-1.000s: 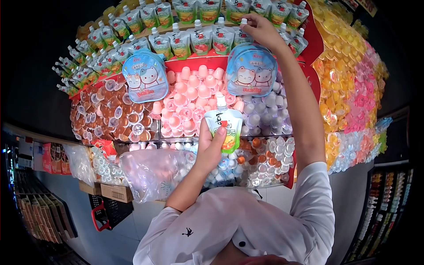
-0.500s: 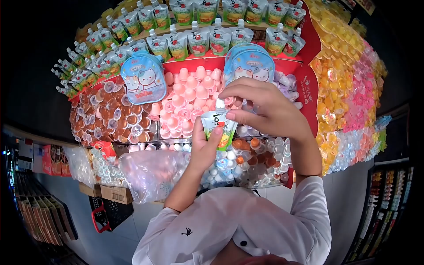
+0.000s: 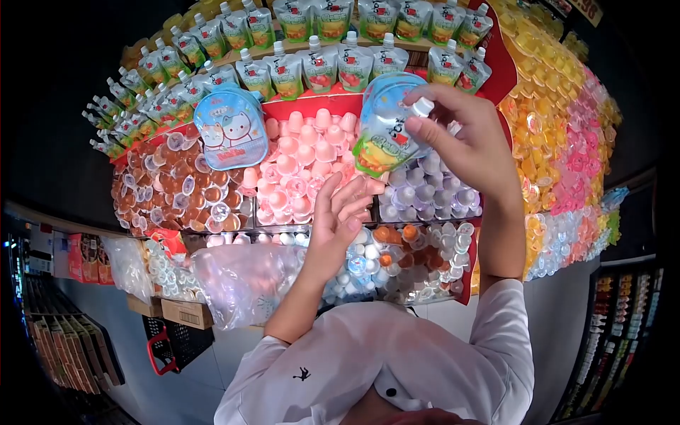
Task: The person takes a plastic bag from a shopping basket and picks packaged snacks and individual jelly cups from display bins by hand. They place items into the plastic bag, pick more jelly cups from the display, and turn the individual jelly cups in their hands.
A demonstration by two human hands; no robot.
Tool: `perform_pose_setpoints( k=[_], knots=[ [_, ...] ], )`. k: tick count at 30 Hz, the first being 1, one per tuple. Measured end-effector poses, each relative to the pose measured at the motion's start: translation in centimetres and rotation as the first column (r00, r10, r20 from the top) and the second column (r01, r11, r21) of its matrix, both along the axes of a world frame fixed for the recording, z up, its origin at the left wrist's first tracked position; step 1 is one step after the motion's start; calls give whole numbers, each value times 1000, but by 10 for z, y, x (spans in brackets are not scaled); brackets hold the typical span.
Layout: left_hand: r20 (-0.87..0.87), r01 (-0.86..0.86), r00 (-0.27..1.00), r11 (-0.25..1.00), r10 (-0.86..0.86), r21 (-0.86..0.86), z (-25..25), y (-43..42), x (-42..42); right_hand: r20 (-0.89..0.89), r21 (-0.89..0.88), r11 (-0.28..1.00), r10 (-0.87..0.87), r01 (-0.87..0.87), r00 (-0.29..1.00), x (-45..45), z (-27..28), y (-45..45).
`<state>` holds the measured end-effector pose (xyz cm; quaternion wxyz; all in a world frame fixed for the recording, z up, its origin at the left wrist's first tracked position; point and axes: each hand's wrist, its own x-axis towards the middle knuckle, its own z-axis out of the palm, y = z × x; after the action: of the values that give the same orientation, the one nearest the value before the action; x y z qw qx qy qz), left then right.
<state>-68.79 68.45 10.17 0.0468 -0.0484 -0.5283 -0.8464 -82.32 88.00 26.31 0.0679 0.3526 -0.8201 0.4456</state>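
Observation:
My right hand (image 3: 457,124) grips a spouted jelly pouch (image 3: 388,145) by its white cap end. The pouch tilts, its green and yellow base pointing down and left, and it covers part of the right blue cat backpack (image 3: 389,88). Lower and to the left, my left hand (image 3: 338,216) holds nothing, its fingers spread, in front of pink jelly cups (image 3: 304,152). Another blue cat backpack (image 3: 230,127) stands left of the pink cups. Rows of similar pouches (image 3: 319,67) line the shelves behind.
Brown jelly cups (image 3: 180,180) lie at left, purple cups (image 3: 428,188) at right. A clear plastic bag (image 3: 244,280) hangs over the front edge. Yellow cups (image 3: 531,134) pile up on the right. A black basket (image 3: 184,340) with a red handle sits on the floor.
My left hand has let go of the pouch and opened. My right hand has taken it by the cap end and moved it up and right, tilting it.

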Motion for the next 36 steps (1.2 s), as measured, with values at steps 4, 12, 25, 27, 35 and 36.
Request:
perform_pose_setpoints(
  k=[4, 12, 25, 27, 35, 36],
  knots=[
    [-11, 90, 996, 996, -90, -18, -4, 9, -7, -185, -177, 959, -254, 222, 949, -57, 7, 12],
    [0, 136, 991, 990, -136, -20, -7, 25, -16, -363, -124, 846, -525, 518, 770, -124, 15, 2],
    [-103, 110, 987, 988, -121, -108, 11, 56, -71, -402, -43, 875, -457, 482, 793, -181, -44, 5],
    [-109, 114, 986, 988, -125, -104, 16, 58, -77, -380, -20, 868, -466, 497, 799, -183, -50, 3],
    [-102, 182, 977, 982, -187, -55, 16, 65, -72, -476, 112, 883, -354, 455, 805, -196, -67, 4],
    [-103, 181, 977, 982, -186, -55, 16, 65, -71, -481, 110, 888, -345, 446, 806, -196, -67, 5]
  ],
)
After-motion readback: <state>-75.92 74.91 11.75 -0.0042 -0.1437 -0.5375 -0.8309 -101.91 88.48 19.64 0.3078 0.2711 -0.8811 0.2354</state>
